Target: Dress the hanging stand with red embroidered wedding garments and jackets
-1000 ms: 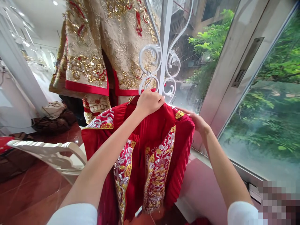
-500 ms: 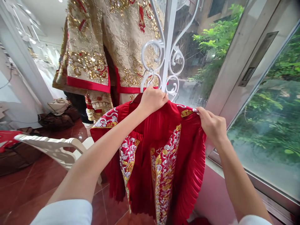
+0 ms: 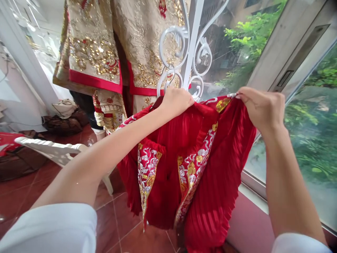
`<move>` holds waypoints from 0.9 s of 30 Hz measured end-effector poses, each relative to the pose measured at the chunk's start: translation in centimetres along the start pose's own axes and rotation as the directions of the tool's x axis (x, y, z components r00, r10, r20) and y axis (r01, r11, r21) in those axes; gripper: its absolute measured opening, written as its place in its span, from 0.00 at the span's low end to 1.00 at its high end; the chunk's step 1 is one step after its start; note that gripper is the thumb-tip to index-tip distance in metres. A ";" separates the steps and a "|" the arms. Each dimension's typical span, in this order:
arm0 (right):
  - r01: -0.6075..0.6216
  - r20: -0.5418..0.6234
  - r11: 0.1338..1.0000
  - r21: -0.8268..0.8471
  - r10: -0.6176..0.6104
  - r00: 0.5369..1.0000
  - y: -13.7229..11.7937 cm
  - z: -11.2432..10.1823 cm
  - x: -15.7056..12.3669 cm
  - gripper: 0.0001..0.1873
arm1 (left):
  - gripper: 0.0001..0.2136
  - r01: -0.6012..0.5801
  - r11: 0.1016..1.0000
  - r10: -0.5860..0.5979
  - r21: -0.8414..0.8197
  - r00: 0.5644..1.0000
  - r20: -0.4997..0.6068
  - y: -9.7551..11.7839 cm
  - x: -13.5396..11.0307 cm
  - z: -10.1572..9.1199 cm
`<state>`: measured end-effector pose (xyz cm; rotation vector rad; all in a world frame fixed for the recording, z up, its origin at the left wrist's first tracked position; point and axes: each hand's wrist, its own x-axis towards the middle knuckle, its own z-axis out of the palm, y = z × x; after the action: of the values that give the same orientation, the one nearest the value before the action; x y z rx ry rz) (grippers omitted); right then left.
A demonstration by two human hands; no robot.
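A red pleated jacket [image 3: 210, 182] with silver and gold embroidered front edges hangs before me from a dark hanger [image 3: 158, 102]. The hanger's metal hook loops over a scroll of the white metal rack [image 3: 193, 45]. My left hand [image 3: 177, 99] is closed at the top of the neck, around the hanger or collar; its fingers hide exactly which. Pinched in my right hand [image 3: 262, 105] is the embroidered shoulder edge, pulled out to the right and raised. The jacket's front hangs open, its two panels apart.
Behind the rack hang cream, gold-sequinned garments [image 3: 92, 52] with red hems. A white chair [image 3: 55, 151] stands on the red tiled floor at left, near brown bags [image 3: 63, 121]. To the right is a window [image 3: 313, 140] with a metal frame.
My right hand has moved right and up, drawing the jacket's shoulder outward so that side spreads wider. My left hand stays at the neck. The view has shifted slightly.
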<state>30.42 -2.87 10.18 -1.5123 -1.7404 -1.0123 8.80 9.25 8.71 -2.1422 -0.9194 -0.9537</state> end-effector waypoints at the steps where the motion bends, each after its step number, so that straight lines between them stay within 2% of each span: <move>1: 0.006 -0.001 1.000 0.017 -0.006 1.000 -0.1 -0.1 0.6 0.25 | 0.16 0.001 1.000 -0.001 0.007 1.000 0.011 0.0 0.0 0.0; 4: 0.024 0.006 0.999 0.025 -0.024 1.000 0.0 0.8 0.1 0.25 | 0.18 0.013 1.000 -0.013 0.001 0.999 0.050 0.0 0.0 0.1; 8: 0.103 0.085 0.988 0.119 -0.113 0.990 0.8 4.1 -5.6 0.22 | 0.20 0.049 0.995 -0.046 -0.087 0.998 0.042 -0.1 -0.4 0.3; 11: 0.074 0.143 0.962 0.264 -0.115 0.983 1.1 6.5 -9.0 0.23 | 0.21 0.013 0.997 -0.011 -0.078 0.999 0.034 -0.4 -0.7 0.7; 13: 0.021 0.090 0.920 0.392 -0.061 0.994 1.1 7.5 -9.1 0.24 | 0.21 -0.011 0.998 0.013 -0.056 1.000 0.028 -0.5 -0.8 0.8; 15: 0.006 0.066 0.878 0.479 -0.042 0.997 0.9 8.1 -7.8 0.24 | 0.21 -0.010 0.999 0.010 -0.044 1.000 0.020 -0.6 -0.8 0.8; 18: 0.008 0.183 0.834 0.552 -0.130 0.974 0.7 8.8 -5.7 0.26 | 0.21 0.019 0.999 -0.018 -0.026 0.999 0.045 -0.4 -0.7 0.5; 20: -0.032 0.237 0.828 0.560 -0.123 0.964 0.8 9.0 -5.2 0.26 | 0.21 0.031 0.999 -0.032 0.005 0.997 0.073 -0.3 -0.6 0.4; 22: -0.069 0.189 0.852 0.519 -0.036 0.981 0.8 8.6 -5.4 0.25 | 0.21 0.024 0.999 -0.028 0.045 0.996 0.090 -0.1 -0.5 0.3; 24: -0.066 0.071 0.888 0.455 0.038 0.997 0.3 7.6 -6.2 0.25 | 0.22 0.013 0.998 -0.019 0.069 0.996 0.091 0.0 -0.4 0.3; 27: 0.005 -0.112 0.943 0.333 0.034 0.993 -1.7 6.4 -8.1 0.27 | 0.21 0.014 0.998 -0.019 0.062 0.997 0.074 0.1 -0.3 0.2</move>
<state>30.28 -1.71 -0.17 -1.2262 -1.7136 -0.7364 8.78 9.21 8.30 -2.1333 -0.9916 -0.8476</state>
